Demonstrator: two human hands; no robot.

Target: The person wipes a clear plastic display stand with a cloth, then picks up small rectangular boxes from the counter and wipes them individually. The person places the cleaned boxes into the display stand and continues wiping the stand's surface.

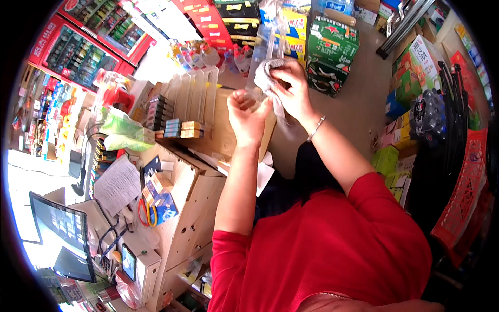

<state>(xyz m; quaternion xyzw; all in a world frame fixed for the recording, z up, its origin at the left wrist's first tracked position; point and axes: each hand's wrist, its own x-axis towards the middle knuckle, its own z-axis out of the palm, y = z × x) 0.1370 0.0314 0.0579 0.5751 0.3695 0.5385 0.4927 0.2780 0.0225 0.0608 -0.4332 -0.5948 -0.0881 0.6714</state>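
My right hand (293, 91) is closed around a bunched grey cloth (266, 74), part of which hangs below the fingers. Just left of it, my left hand (246, 118) is closed with curled fingers. Whatever the left hand may grip is hidden; a clear plastic piece (267, 44) shows behind and above both hands. Left of my hands, a clear plastic display rack (196, 99) stands on the wooden counter (221, 125). Small packs (182, 129) sit in rows at the rack's near left side.
Green cartons (332, 44) stand on the floor beyond my right hand. Bottles with red caps (241, 58) are behind the counter. Scissors (148, 212), papers (118, 184) and a monitor (60, 229) crowd the left. A red plastic basket (460, 192) and stacked boxes line the right.
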